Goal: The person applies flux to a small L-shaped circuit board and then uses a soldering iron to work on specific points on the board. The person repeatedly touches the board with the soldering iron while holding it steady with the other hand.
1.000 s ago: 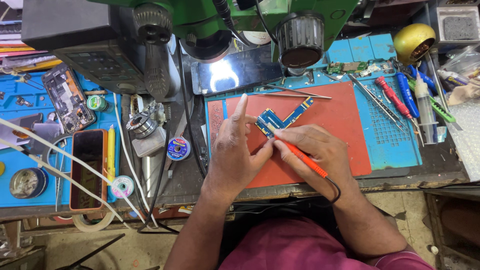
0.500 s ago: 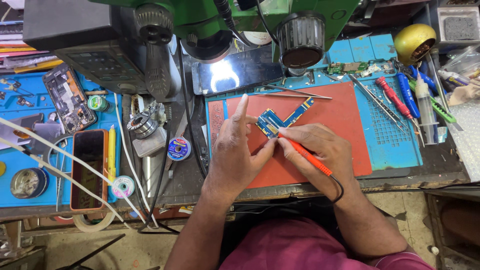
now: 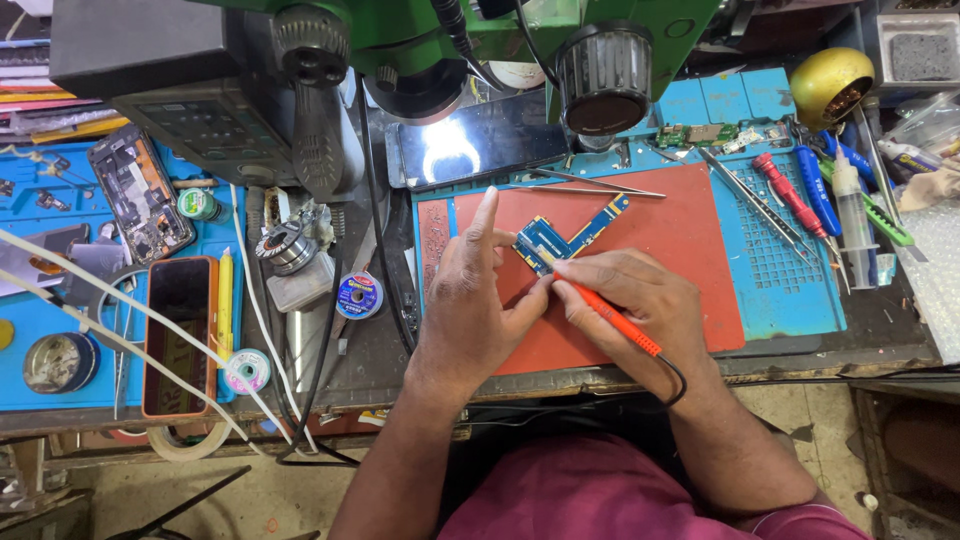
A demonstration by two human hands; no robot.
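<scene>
A small blue L-shaped circuit board (image 3: 563,236) lies on a red work mat (image 3: 690,260). My left hand (image 3: 477,305) rests on the mat beside the board, index finger stretched up, thumb touching the board's near corner. My right hand (image 3: 640,305) holds an orange soldering iron (image 3: 606,316) like a pen, its tip at the board's lower edge. A black cord runs from the iron toward my wrist.
A green microscope (image 3: 600,60) hangs over the bench. A dark phone screen (image 3: 475,145) lies behind the mat, tweezers (image 3: 600,185) at its top edge. Screwdrivers (image 3: 795,195) and a syringe sit right. At left are a solder wick spool (image 3: 358,296), an opened phone (image 3: 140,205) and white cables.
</scene>
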